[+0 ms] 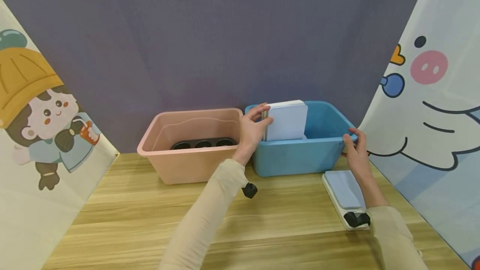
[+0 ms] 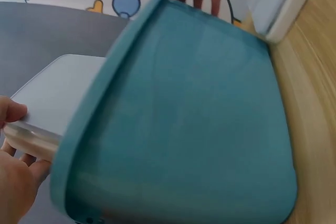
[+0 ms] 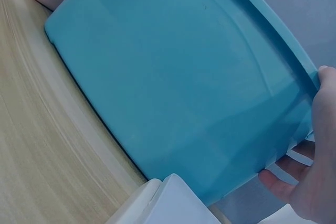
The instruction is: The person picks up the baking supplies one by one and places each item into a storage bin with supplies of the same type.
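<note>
My left hand (image 1: 252,130) pinches the left side of a flat, white, box-like slab with a pale blue face (image 1: 286,122). Its thumb lies on the blue face and its fingers are on the far side. The slab stands upright, its lower part inside the blue bin (image 1: 296,157) and hidden by the front wall. At the bin's right front corner, my right hand (image 1: 356,151) grips the rim, thumb on top and fingers curled beneath, as the right wrist view also shows. In the left wrist view the held slab (image 2: 58,90) shows a pale plate over a cream body.
A pink bin (image 1: 187,166) stands left of the blue one, with a black muffin tin (image 1: 204,142) inside. A second flat white slab with a pale blue plate (image 1: 345,188) lies on the wooden table (image 1: 150,228), below my right wrist. A grey panel (image 1: 187,45) rises behind.
</note>
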Motion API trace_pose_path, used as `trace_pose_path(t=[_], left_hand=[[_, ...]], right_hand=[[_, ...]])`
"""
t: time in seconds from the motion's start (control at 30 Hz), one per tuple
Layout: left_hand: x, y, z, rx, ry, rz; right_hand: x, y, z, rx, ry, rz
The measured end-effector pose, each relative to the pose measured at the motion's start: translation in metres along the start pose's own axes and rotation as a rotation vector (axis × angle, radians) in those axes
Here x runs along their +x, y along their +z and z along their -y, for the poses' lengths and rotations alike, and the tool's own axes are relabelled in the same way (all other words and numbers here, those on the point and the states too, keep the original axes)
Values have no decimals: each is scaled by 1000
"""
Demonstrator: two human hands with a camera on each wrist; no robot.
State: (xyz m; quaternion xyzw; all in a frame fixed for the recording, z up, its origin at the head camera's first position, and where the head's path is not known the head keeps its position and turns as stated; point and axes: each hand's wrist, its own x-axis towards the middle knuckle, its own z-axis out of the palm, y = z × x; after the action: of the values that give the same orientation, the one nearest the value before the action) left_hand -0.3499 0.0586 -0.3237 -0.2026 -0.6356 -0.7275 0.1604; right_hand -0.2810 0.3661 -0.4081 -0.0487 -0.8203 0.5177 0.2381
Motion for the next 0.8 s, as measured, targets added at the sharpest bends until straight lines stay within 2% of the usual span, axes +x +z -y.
trace_pose_path(t=[0.2, 0.33, 0.67, 0.73, 0.8], left_hand=[[-1, -1, 11, 107, -40, 16], [-2, -2, 11, 161, -62, 46], [-4, -4, 8, 285, -92, 218], [-4, -4, 7, 346, -81, 265], [-4, -1, 6, 448, -60, 312]], right_hand=[[-11, 1, 23, 17, -2, 9], [-14, 0, 30, 26, -3, 6], [-14, 0, 32, 35, -1, 14], [-16, 0, 32, 37, -5, 10], [-16, 0, 32, 40, -9, 6]])
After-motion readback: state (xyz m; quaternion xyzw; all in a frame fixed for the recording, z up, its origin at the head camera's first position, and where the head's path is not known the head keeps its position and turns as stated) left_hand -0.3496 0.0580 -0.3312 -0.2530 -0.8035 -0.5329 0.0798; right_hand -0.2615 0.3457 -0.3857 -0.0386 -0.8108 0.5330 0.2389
